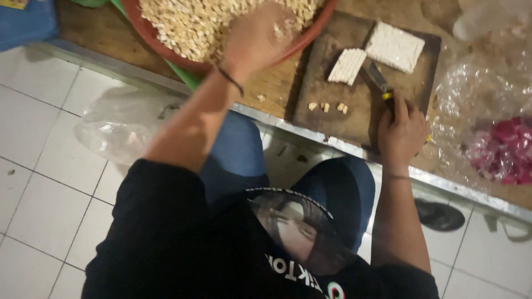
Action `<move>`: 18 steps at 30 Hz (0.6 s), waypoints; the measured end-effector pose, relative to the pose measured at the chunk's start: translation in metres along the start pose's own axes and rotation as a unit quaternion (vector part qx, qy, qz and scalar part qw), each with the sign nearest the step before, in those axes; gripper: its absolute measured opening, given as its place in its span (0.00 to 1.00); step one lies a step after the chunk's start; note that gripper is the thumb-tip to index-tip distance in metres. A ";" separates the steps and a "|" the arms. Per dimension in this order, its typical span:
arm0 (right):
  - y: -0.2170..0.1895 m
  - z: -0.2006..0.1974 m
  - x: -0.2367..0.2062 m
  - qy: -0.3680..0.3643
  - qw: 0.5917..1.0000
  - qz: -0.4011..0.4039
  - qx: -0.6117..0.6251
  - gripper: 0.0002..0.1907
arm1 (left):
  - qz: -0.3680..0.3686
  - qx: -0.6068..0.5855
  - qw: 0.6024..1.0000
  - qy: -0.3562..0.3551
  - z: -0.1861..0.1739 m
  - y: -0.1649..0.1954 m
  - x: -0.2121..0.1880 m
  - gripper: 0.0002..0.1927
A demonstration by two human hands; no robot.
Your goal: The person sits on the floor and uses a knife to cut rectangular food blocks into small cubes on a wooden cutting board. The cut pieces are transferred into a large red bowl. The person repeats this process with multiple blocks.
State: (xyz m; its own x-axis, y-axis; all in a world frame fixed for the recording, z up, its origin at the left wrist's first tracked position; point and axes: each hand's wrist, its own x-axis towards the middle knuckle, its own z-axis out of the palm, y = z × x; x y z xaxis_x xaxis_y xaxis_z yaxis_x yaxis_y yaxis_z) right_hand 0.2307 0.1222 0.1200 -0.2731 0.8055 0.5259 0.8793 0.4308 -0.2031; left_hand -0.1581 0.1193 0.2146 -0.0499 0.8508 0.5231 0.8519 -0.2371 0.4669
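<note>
My left hand [256, 39] reaches over the rim of a large red bowl [148, 34] filled with small pale cubes [188, 22]; bits cling to the back of the hand, and whether its fingers hold anything is hidden. My right hand [402, 130] grips a knife [378, 77] with a dark handle, its blade lying on a dark wooden cutting board [354, 105]. On the board rest a larger white block [394, 45], a smaller cut slab [347, 65] and a few small cut pieces [328, 106].
The wooden table has a metal edge [288, 126]. A clear plastic bag with pink-red contents [501, 149] lies at the right. A crumpled plastic bag [116, 127] sits on the white tiled floor, and a dark sandal [440, 215] lies under the table.
</note>
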 end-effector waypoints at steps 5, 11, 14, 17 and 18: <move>0.007 0.002 -0.006 -0.001 1.000 -0.008 0.011 0.25 | -0.022 -0.046 0.967 -0.251 0.055 0.074 -0.073 0.30; 0.010 0.007 -0.005 0.004 1.000 -0.009 -0.004 0.27 | -0.014 -0.060 0.975 -0.212 0.104 0.079 -0.091 0.25; 0.011 0.007 -0.003 -0.002 1.000 -0.007 -0.001 0.24 | -0.013 -0.069 0.972 -0.225 0.125 0.080 -0.088 0.19; 0.011 0.006 -0.002 -0.004 1.000 -0.004 0.001 0.25 | -0.012 -0.057 0.971 -0.232 0.137 0.077 -0.081 0.13; 0.011 0.006 -0.001 -0.005 1.000 -0.005 0.000 0.25 | -0.010 -0.058 0.972 -0.227 0.138 0.077 -0.078 0.13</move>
State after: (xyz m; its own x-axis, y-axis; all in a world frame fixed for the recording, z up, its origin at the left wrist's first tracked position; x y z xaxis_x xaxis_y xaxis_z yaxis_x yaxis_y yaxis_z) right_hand 0.2388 0.1285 0.1122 -0.2860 0.8047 0.5202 0.8762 0.4394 -0.1980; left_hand -0.0169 0.0999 0.1109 0.1920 0.9686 0.1580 0.7873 -0.2482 0.5644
